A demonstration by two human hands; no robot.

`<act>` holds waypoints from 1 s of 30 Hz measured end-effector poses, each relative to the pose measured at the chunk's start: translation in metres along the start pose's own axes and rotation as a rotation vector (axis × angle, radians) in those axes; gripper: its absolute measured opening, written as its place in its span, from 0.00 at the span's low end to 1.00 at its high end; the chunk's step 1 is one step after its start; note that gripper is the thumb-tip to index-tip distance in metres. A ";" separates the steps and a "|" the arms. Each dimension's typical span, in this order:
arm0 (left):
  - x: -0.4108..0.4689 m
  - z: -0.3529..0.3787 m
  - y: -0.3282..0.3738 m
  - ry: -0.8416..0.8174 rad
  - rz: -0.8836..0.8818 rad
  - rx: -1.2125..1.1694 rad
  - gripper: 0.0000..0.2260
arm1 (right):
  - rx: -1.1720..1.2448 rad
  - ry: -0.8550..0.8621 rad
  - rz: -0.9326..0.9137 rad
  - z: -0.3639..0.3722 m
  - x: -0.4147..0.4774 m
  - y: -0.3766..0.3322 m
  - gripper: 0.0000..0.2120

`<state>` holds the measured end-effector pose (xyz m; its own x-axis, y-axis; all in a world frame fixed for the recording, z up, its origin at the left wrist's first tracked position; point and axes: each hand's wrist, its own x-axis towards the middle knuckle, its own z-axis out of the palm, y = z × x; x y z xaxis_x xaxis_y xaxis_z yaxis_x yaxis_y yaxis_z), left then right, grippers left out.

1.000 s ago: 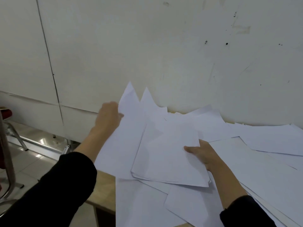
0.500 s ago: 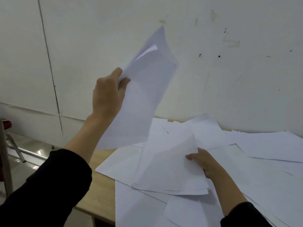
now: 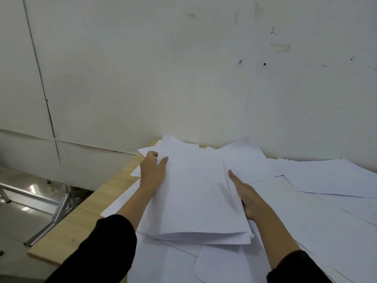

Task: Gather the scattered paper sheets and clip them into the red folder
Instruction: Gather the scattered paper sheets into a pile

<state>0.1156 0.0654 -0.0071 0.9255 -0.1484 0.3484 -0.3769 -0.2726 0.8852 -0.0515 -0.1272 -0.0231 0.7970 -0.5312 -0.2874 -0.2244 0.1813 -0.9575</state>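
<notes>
I'm seeing a light wooden table (image 3: 89, 213) running along the lower left, a scuffed white wall (image 3: 183, 78) filling the top, metal legs (image 3: 60, 208) standing on glossy floor (image 3: 14, 225).
</notes>
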 end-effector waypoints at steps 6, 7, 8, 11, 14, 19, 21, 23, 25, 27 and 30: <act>-0.013 0.025 -0.027 -0.393 -0.148 0.318 0.19 | -0.224 -0.003 -0.163 -0.001 0.005 0.009 0.16; -0.013 0.024 -0.028 -0.405 -0.153 0.358 0.20 | -0.212 0.000 -0.198 -0.001 0.005 0.008 0.17; -0.010 0.022 -0.029 -0.404 -0.167 0.369 0.21 | -0.183 0.001 -0.237 -0.001 0.004 0.007 0.17; -0.002 0.008 -0.025 -0.441 -0.270 0.017 0.24 | -0.054 -0.033 -0.378 -0.001 -0.002 -0.003 0.19; 0.003 -0.005 -0.007 -0.504 -0.195 -0.398 0.16 | 0.024 -0.081 -0.538 0.000 -0.008 -0.020 0.22; 0.006 -0.020 0.040 -0.343 0.105 -0.552 0.21 | 0.030 0.048 -0.826 0.013 -0.021 -0.057 0.22; 0.000 -0.021 0.050 -0.310 0.225 -0.466 0.15 | 0.007 0.110 -0.895 0.017 -0.025 -0.062 0.25; -0.008 -0.017 0.048 -0.287 0.272 -0.375 0.13 | -0.008 0.129 -0.885 0.020 -0.023 -0.054 0.27; -0.018 -0.011 0.038 -0.327 0.252 -0.285 0.12 | -0.023 0.148 -0.827 0.022 -0.018 -0.039 0.28; -0.027 -0.007 0.027 -0.382 0.214 -0.139 0.13 | 0.028 0.161 -0.735 0.021 -0.014 -0.026 0.28; -0.030 -0.004 0.018 -0.355 0.173 -0.062 0.14 | 0.115 0.182 -0.529 0.017 -0.011 -0.017 0.16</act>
<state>0.0815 0.0690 -0.0006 0.7742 -0.5095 0.3756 -0.5133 -0.1582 0.8435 -0.0469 -0.1107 -0.0031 0.6726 -0.7061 0.2214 0.2500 -0.0648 -0.9661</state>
